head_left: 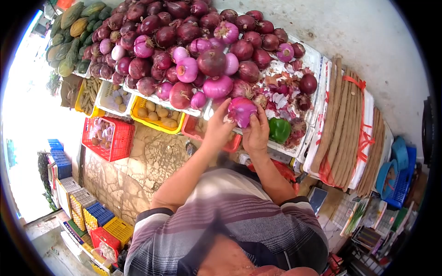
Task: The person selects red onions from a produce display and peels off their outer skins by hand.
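Purple onion (pixel 242 112) clasped between left hand (pixel 220 123) and right hand (pixel 256 132), underside hidden, red crate (pixel 190 132) partly covered

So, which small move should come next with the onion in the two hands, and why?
Perhaps turn the onion slightly to check its underside, which this view hides: the left grip and right grip both hold it, and loose peelings lie scattered nearby.

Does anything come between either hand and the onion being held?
Nothing visible does: the left hand and right hand hold the purple onion directly. The green pepper lies beside the right hand, not between.
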### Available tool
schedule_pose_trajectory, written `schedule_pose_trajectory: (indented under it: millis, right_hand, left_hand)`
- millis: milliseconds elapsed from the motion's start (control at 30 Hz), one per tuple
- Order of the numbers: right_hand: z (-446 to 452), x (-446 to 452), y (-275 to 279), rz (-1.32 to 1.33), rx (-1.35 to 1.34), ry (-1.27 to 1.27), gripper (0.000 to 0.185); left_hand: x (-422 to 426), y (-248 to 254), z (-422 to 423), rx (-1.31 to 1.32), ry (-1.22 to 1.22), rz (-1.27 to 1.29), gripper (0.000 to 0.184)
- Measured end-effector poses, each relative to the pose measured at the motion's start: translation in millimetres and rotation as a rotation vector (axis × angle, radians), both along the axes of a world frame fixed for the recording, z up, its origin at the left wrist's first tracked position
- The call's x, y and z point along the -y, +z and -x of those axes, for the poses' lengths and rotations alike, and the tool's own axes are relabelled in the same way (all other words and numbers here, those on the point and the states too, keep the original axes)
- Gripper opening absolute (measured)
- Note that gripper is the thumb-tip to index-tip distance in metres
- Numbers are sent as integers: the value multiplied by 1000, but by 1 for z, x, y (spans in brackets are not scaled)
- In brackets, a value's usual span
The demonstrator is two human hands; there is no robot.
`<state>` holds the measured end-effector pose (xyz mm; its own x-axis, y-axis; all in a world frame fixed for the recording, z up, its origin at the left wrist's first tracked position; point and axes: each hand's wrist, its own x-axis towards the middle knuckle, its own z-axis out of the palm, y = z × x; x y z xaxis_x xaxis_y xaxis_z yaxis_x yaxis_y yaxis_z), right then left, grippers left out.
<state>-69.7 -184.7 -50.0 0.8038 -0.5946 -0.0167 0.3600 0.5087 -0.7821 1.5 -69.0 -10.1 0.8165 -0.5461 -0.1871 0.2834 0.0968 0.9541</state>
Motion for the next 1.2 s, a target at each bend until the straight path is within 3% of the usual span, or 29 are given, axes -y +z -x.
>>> schedule_pose_trajectory:
  millis: [167,267,367,467,567,667,767,867,967,1200]
  right_hand:
    - [3,-6,-4,341,-75,-60,59]
    - [6,-14,22,402,-143,-42,60]
    - [7,-15,19,479,-139,-52,61]
    - [7,-16,6,514,-121,-79,63]
    - [5,-12,1,679,-105,-139,63]
    - [5,-9,-3,845,-86,-182,65]
    - [5,-10,-3,813,-117,-172,65]
    - [7,-8,-1,809,-131,-146,64]
    - [7,-7,3,742,-156,-92,64]
    - [-4,-14,17,379,-48,1,64]
  left_hand:
    - [3,-13,4,-34,63,72,58]
    - [7,-20,8,103,119,101,52]
    - [9,-16,7,36,102,236,48]
    - [6,-15,5,381,24,21,47]
    - [12,-23,5,-147,70,371,47]
    - [6,-25,1,-185,13,307,47]
    - [6,-29,3,-256,47,366,47]
    - [0,-27,-4,-275,12,219,47]
    - [1,-29,-2,-247,42,314,47]
    - [9,-21,-1,-215,107,434,46]
